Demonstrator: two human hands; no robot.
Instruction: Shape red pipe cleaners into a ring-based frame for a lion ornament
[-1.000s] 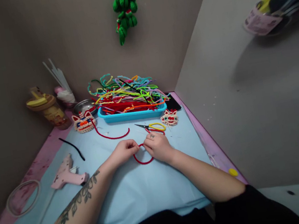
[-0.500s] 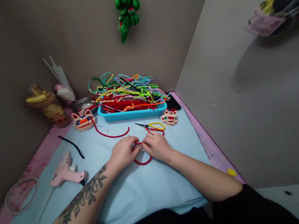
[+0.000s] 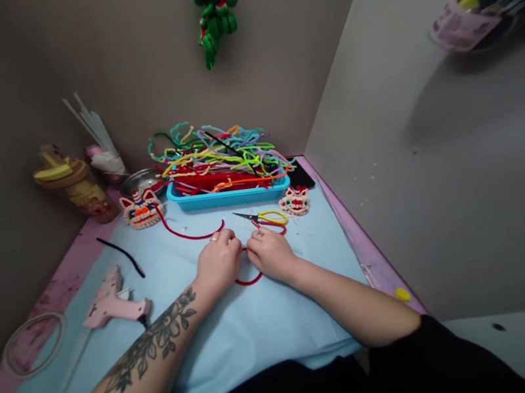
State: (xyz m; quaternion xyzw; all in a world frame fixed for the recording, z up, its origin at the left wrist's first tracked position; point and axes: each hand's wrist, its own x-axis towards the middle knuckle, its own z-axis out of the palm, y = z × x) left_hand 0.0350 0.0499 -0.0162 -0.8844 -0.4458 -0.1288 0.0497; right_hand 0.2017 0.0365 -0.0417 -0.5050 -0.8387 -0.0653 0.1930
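Observation:
A red pipe cleaner (image 3: 250,282), bent into a loop, runs between my two hands over the blue cloth. My left hand (image 3: 220,258) is closed on its left side, fingers curled and knuckles up. Close beside it, my right hand (image 3: 270,252) pinches the other side of the loop. Both sets of fingertips are partly hidden. Just beyond my right hand lie scissors (image 3: 270,218) with yellow and red handles. Another red pipe cleaner (image 3: 189,236) curves from a cream lion-head figure (image 3: 142,210) toward my left hand. A smaller lion-head figure (image 3: 294,201) sits at the right.
A blue tray (image 3: 230,197) heaped with coloured pipe cleaners stands at the back, near a metal bowl (image 3: 141,181). On the left lie a pink glue gun (image 3: 114,301), a black pipe cleaner (image 3: 121,255) and a cable ring (image 3: 34,345). A brown cup (image 3: 76,186) stands behind.
My left hand has turned and curled more, now covering the loop's left side. The right fingers have closed in more. The visible part of the loop is smaller, and the view has shifted slightly.

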